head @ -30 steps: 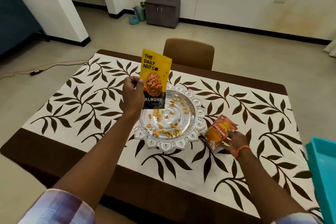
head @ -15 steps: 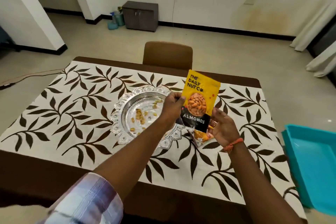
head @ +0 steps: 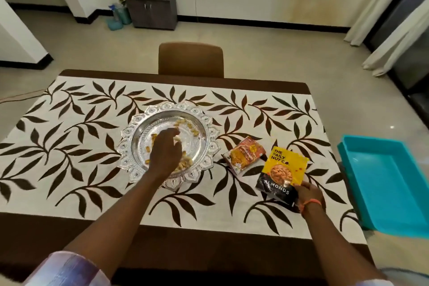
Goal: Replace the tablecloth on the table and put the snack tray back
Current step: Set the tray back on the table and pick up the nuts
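Note:
The white tablecloth [head: 69,195] with brown leaves covers the table. On its middle sits the ornate silver snack tray [head: 167,108] with several loose nuts [head: 185,163] in it. My left hand [head: 165,153] reaches into the tray, its fingers relaxed over the nuts. To the right, my right hand [head: 309,194] pinches the bottom corner of the yellow almonds packet [head: 283,169], which lies tilted on the cloth. An orange snack packet [head: 244,157] rests flat between the tray and the almonds packet, with no hand on it.
A teal plastic tray [head: 383,183] juts past the table's right edge. A brown chair [head: 190,59] stands at the far side. Beyond it, a small dark cabinet [head: 153,8] stands against the wall, and curtains [head: 394,25] hang at the right.
The almonds packet went from my left hand to my right and came down onto the cloth. My right hand released the orange packet. My left hand moved into the silver tray.

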Action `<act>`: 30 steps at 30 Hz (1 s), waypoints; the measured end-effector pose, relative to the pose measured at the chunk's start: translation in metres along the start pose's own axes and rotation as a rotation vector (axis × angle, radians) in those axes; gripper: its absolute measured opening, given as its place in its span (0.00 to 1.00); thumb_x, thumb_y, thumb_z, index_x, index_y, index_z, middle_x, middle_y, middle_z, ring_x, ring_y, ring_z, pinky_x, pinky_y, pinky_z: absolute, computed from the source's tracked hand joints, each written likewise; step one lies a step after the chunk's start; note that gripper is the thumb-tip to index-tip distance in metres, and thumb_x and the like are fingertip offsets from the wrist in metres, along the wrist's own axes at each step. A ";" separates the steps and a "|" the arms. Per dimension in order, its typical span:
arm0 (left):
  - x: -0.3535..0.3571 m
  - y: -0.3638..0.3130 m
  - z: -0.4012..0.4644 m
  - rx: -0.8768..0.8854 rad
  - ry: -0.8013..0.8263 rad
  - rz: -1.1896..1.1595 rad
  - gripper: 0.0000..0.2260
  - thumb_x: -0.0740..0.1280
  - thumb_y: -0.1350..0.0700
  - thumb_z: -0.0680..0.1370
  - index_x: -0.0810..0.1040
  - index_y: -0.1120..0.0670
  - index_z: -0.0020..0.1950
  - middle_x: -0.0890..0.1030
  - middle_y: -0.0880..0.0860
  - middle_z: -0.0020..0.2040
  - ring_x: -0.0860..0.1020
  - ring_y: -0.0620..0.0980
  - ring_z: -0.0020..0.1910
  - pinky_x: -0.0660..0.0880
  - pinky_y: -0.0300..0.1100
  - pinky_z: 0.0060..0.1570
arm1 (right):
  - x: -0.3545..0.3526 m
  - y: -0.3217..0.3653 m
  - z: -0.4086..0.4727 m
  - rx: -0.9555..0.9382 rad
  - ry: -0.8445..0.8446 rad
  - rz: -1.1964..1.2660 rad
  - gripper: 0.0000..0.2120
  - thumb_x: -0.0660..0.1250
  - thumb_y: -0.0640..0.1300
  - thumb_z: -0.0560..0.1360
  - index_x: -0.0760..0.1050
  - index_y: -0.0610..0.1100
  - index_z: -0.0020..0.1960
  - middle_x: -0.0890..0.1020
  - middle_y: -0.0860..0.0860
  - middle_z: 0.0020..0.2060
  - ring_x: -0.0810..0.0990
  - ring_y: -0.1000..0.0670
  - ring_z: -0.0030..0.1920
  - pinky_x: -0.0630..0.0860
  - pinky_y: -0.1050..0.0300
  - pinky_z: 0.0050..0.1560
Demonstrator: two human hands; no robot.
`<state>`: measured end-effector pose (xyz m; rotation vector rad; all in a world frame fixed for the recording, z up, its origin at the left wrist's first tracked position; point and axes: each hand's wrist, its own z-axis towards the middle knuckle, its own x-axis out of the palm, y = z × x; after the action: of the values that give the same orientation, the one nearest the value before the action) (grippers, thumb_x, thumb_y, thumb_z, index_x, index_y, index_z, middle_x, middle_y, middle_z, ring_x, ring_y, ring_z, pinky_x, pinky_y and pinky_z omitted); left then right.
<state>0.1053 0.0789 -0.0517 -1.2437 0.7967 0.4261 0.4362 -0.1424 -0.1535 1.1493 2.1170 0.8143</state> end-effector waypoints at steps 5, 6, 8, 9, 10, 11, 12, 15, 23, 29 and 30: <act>-0.003 0.010 -0.013 0.007 0.052 0.026 0.14 0.64 0.61 0.78 0.75 0.57 0.64 0.76 0.57 0.63 0.74 0.54 0.63 0.72 0.50 0.61 | 0.011 0.007 -0.010 -0.111 -0.221 -0.275 0.23 0.69 0.35 0.72 0.72 0.37 0.67 0.75 0.37 0.65 0.75 0.36 0.63 0.74 0.42 0.63; -0.004 0.010 -0.015 -0.001 0.046 0.018 0.14 0.64 0.62 0.78 0.75 0.57 0.64 0.76 0.56 0.63 0.74 0.55 0.63 0.72 0.52 0.61 | 0.017 0.012 -0.015 -0.138 -0.258 -0.324 0.22 0.69 0.36 0.72 0.73 0.38 0.66 0.75 0.37 0.65 0.74 0.35 0.63 0.74 0.41 0.62; -0.005 0.012 -0.017 -0.031 0.029 0.003 0.14 0.65 0.62 0.78 0.75 0.57 0.64 0.76 0.56 0.63 0.75 0.56 0.61 0.72 0.53 0.61 | 0.033 0.025 -0.027 -0.197 -0.304 -0.407 0.21 0.69 0.38 0.72 0.73 0.42 0.65 0.73 0.37 0.65 0.73 0.34 0.64 0.72 0.41 0.61; -0.006 0.012 -0.018 -0.041 0.021 0.000 0.14 0.65 0.61 0.78 0.74 0.57 0.64 0.77 0.56 0.63 0.75 0.56 0.61 0.73 0.53 0.60 | 0.044 0.031 -0.032 -0.249 -0.280 -0.426 0.22 0.70 0.38 0.72 0.73 0.42 0.65 0.72 0.38 0.65 0.72 0.35 0.64 0.71 0.41 0.62; -0.006 0.013 -0.019 -0.043 0.017 0.001 0.14 0.65 0.61 0.78 0.74 0.57 0.64 0.77 0.56 0.63 0.75 0.56 0.61 0.73 0.53 0.60 | 0.057 0.038 -0.038 -0.314 -0.230 -0.429 0.22 0.70 0.38 0.72 0.73 0.42 0.65 0.72 0.38 0.65 0.72 0.36 0.64 0.70 0.43 0.63; -0.007 0.014 -0.019 -0.041 0.015 0.006 0.14 0.65 0.61 0.78 0.74 0.57 0.64 0.77 0.56 0.63 0.75 0.56 0.61 0.73 0.53 0.60 | 0.072 0.044 -0.044 -0.386 -0.172 -0.421 0.21 0.70 0.38 0.72 0.73 0.41 0.64 0.72 0.38 0.65 0.71 0.38 0.64 0.68 0.46 0.64; -0.008 0.016 -0.019 -0.041 0.014 0.013 0.15 0.65 0.61 0.78 0.74 0.58 0.64 0.77 0.56 0.63 0.74 0.55 0.62 0.72 0.53 0.61 | 0.087 0.050 -0.052 -0.450 -0.118 -0.400 0.20 0.70 0.38 0.72 0.73 0.40 0.63 0.73 0.39 0.64 0.71 0.39 0.64 0.68 0.49 0.63; -0.012 0.023 -0.019 -0.043 -0.002 0.023 0.14 0.65 0.60 0.78 0.74 0.57 0.64 0.77 0.55 0.63 0.73 0.54 0.63 0.72 0.51 0.61 | 0.131 0.069 -0.078 -0.546 0.018 -0.304 0.14 0.69 0.35 0.72 0.76 0.38 0.57 0.77 0.40 0.58 0.76 0.42 0.59 0.73 0.53 0.57; -0.030 0.045 -0.023 -0.072 -0.135 0.183 0.18 0.65 0.61 0.75 0.73 0.60 0.65 0.73 0.61 0.64 0.69 0.62 0.65 0.70 0.56 0.62 | 0.239 0.097 -0.141 -0.930 0.358 -0.385 0.03 0.69 0.35 0.71 0.79 0.40 0.44 0.83 0.46 0.41 0.80 0.48 0.44 0.76 0.60 0.49; -0.022 0.063 -0.020 -0.170 -0.050 0.314 0.31 0.63 0.54 0.80 0.55 0.61 0.78 0.56 0.60 0.79 0.49 0.59 0.79 0.48 0.52 0.78 | 0.306 0.087 -0.149 -1.209 0.622 -0.929 0.16 0.66 0.44 0.77 0.74 0.39 0.62 0.78 0.40 0.59 0.75 0.41 0.59 0.68 0.58 0.59; -0.020 0.066 -0.020 -0.157 -0.067 0.344 0.30 0.62 0.54 0.81 0.55 0.61 0.78 0.57 0.60 0.79 0.50 0.59 0.79 0.49 0.52 0.78 | 0.316 0.082 -0.149 -1.239 0.602 -1.059 0.20 0.64 0.47 0.78 0.70 0.39 0.67 0.74 0.40 0.64 0.73 0.39 0.63 0.68 0.52 0.63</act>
<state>0.0408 0.0820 -0.0831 -1.2318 0.9365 0.8178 0.2254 0.1339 -0.0620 -0.8592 1.6163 1.5679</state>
